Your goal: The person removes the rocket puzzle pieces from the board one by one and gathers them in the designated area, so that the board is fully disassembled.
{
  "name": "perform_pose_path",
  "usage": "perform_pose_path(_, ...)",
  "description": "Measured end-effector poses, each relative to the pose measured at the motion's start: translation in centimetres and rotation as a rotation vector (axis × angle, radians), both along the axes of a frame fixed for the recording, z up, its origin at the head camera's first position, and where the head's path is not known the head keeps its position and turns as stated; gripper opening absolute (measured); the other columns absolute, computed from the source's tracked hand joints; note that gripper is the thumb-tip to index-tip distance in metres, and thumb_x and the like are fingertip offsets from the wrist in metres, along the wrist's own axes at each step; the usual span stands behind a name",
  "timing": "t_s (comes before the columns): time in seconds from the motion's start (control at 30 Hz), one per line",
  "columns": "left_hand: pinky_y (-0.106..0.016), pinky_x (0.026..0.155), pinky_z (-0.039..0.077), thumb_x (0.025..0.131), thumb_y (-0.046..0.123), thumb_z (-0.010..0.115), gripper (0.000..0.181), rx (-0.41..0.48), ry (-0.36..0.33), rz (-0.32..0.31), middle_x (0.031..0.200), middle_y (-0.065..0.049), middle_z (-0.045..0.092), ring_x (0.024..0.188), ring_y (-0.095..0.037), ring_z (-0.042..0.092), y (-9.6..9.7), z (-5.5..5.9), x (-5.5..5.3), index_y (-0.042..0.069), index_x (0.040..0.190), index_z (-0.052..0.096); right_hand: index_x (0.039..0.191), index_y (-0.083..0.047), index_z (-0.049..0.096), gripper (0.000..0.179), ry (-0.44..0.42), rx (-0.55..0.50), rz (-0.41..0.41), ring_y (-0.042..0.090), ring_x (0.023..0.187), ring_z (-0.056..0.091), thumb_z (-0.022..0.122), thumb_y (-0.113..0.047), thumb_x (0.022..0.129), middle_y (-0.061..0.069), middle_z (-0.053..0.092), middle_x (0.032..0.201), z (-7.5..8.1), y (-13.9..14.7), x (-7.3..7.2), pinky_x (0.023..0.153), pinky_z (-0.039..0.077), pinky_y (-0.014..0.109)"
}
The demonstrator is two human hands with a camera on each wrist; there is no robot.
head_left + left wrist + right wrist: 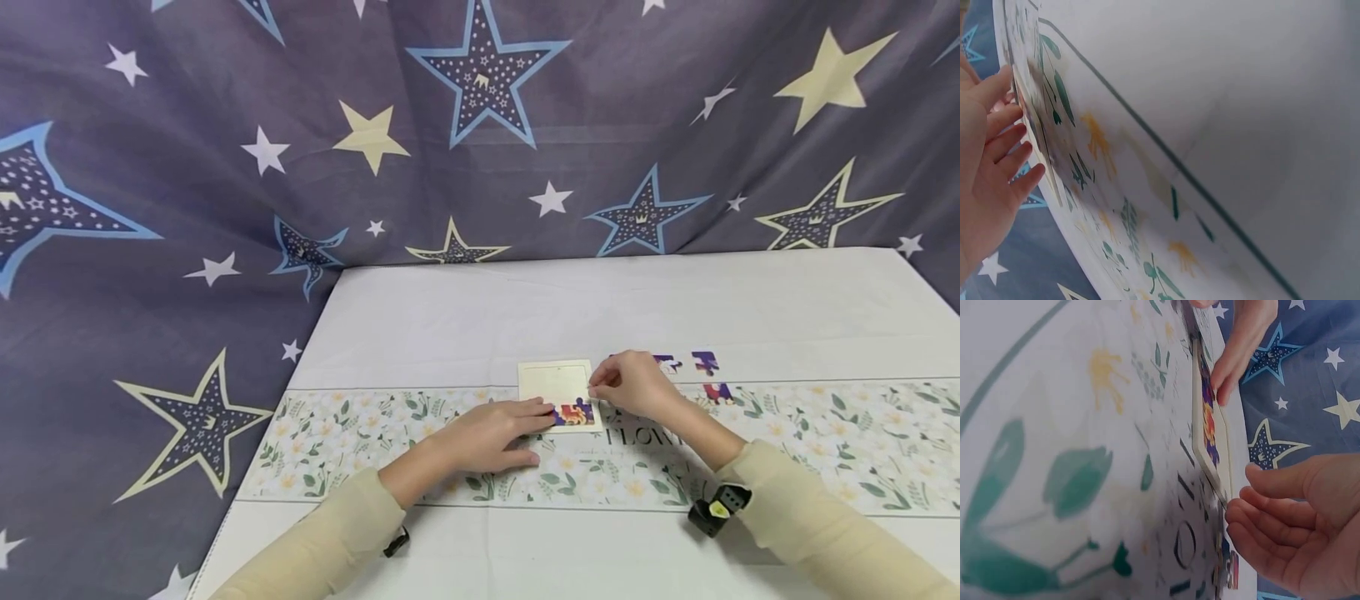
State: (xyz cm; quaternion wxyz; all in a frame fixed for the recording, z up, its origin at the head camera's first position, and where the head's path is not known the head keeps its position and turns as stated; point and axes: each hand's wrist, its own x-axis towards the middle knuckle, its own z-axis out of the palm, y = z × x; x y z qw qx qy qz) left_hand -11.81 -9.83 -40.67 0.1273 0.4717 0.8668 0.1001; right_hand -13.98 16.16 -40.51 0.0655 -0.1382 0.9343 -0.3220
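Observation:
A shallow cream puzzle tray (555, 379) lies on the table, with several joined purple, red and orange jigsaw pieces (576, 412) along its near side. My left hand (491, 433) rests at the tray's left side, fingers extended over the near left corner and fingertips by the joined pieces. At the tray's right edge is my right hand (633, 383), its fingers loosely bent. In the right wrist view, the fingertips (1230, 515) meet the tray's edge, while a gap shows between the thumb and the fingers with no piece visible there.
Loose jigsaw pieces (705, 362) lie right of the tray, one partly hidden behind the right hand. A floral band (825, 442) with lettering crosses the white tabletop (450, 325). Dark star-printed cloth (525, 183) hangs behind and to the left.

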Motion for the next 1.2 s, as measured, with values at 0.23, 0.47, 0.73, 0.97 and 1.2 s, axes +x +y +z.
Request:
perform_pose_path(0.23,-0.036,0.117,0.035,0.096,0.043,0.056,0.06,-0.037,0.008,-0.009,0.157,0.001,0.034,0.147,-0.018,0.031,0.3,-0.2,-0.1,0.017,0.147,0.041,0.087,-0.007,0.074,0.007,0.011,-0.007,0.122,0.006,0.065,0.061,0.072,-0.012,0.085,0.003,0.073,0.079,-0.4,-0.8,-0.1,0.058,0.051,0.02)
perform_pose_path(0.47,-0.039,0.121,0.028,0.097,0.048,0.05,0.067,-0.12,0.044,-0.059,0.161,0.001,0.025,0.15,-0.019,0.022,0.1,-0.6,-0.1,0.019,0.153,0.028,0.087,-0.007,0.076,0.006,0.032,0.018,0.156,0.006,0.067,0.063,0.072,-0.012,0.085,0.003,0.074,0.08,-0.6,-0.9,-0.2,0.061,0.053,0.021)
perform_pose_path(0.73,-0.041,0.123,0.023,0.098,0.054,0.042,0.068,-0.126,0.041,-0.057,0.162,0.003,0.022,0.151,-0.017,0.019,-0.1,-1.0,-0.1,0.02,0.155,0.023,0.087,-0.007,0.076,0.005,0.062,0.019,0.173,0.006,0.067,0.062,0.072,-0.009,0.084,0.004,0.074,0.081,-0.7,-0.8,-0.4,0.061,0.051,0.019)
perform_pose_path(0.97,-0.04,0.124,0.02,0.099,0.056,0.038,0.07,-0.121,0.012,-0.061,0.163,0.004,0.017,0.151,-0.016,0.017,-0.3,-1.1,-0.1,0.02,0.155,0.018,0.085,-0.006,0.076,0.004,0.107,0.045,0.189,0.005,0.067,0.059,0.072,-0.005,0.083,0.003,0.072,0.08,-0.5,-0.7,-0.2,0.06,0.049,0.017)
perform_pose_path(1.2,-0.039,0.125,0.017,0.098,0.055,0.04,0.071,-0.115,-0.002,-0.081,0.163,0.005,0.013,0.152,-0.015,0.013,-0.5,-1.4,-0.3,0.021,0.156,0.015,0.082,-0.007,0.076,0.006,0.135,0.056,0.225,0.006,0.066,0.057,0.072,-0.003,0.083,0.003,0.069,0.078,-0.4,-0.8,-0.1,0.058,0.048,0.017)
